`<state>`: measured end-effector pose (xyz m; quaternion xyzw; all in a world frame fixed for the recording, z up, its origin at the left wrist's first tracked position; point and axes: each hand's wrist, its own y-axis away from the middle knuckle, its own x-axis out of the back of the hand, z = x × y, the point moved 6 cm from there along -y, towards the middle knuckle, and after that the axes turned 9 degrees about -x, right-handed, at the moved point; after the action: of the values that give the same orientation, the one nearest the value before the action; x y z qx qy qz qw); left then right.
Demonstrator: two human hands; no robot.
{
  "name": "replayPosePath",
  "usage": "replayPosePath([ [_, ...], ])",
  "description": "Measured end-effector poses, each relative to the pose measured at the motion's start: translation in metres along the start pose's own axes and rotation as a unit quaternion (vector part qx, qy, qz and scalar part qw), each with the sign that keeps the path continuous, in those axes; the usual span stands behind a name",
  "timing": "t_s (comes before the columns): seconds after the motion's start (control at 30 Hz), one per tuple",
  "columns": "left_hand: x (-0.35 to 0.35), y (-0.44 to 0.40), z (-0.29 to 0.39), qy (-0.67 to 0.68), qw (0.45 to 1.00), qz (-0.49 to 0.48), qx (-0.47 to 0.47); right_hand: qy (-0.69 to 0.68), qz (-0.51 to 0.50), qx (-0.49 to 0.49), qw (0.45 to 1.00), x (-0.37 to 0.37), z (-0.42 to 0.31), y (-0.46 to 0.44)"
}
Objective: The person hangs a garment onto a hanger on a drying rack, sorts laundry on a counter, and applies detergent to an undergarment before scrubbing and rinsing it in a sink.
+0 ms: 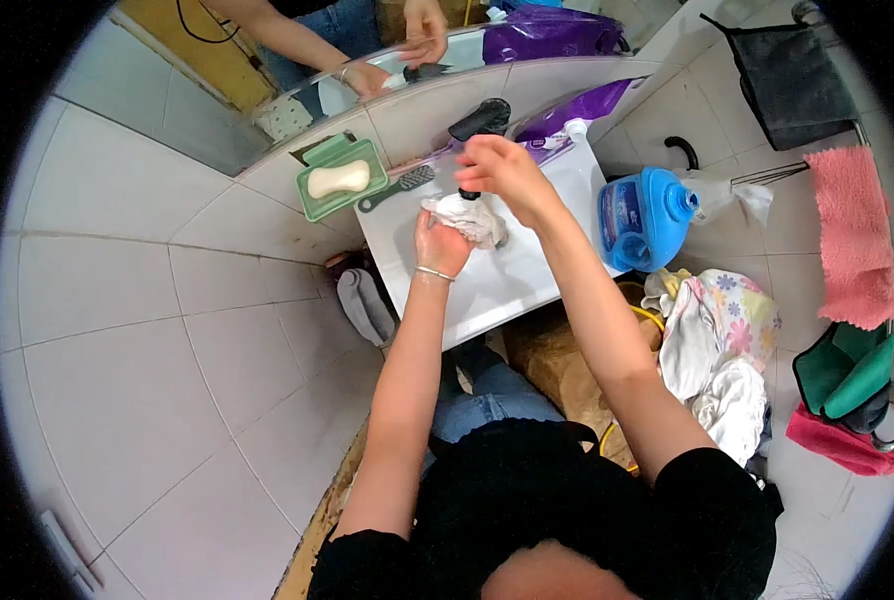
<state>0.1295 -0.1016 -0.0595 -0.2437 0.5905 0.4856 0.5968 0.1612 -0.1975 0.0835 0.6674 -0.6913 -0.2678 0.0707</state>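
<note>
A crumpled white cloth (475,220) rests in my left hand (443,245), whose fingers are partly hidden under it. The cloth is over the white sink (527,270), just below the dark spout of the tap (469,194). My right hand (510,175) is raised beside the dark tap handle (481,119), its fingers loosely bent and apart, with nothing seen in them. Whether it touches the tap I cannot tell. Both hands also show in the mirror (297,75) above.
A white soap bar (339,180) lies in a green soap dish (316,208), beside a grey brush (397,189). A purple pouch (577,108) lies at the back. On the right stand a blue detergent bottle (652,215) and, lower, piled laundry (732,370). A pink towel (852,235) hangs farther right.
</note>
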Motion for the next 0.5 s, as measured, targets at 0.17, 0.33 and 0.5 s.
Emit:
replayPosePath([
  [0.17,0.002,-0.002,0.0,-0.055,0.997,0.052,0.026,-0.174,-0.05,0.008,0.984,-0.002,-0.009,-0.023],
  [0.33,0.011,-0.01,0.001,-0.118,0.991,0.063,0.011,-0.222,-0.066,0.03,0.972,0.005,-0.014,-0.021],
  [0.5,0.011,-0.01,0.005,-0.15,0.981,0.122,-0.004,-0.236,-0.066,0.042,0.969,0.008,-0.016,-0.02],
])
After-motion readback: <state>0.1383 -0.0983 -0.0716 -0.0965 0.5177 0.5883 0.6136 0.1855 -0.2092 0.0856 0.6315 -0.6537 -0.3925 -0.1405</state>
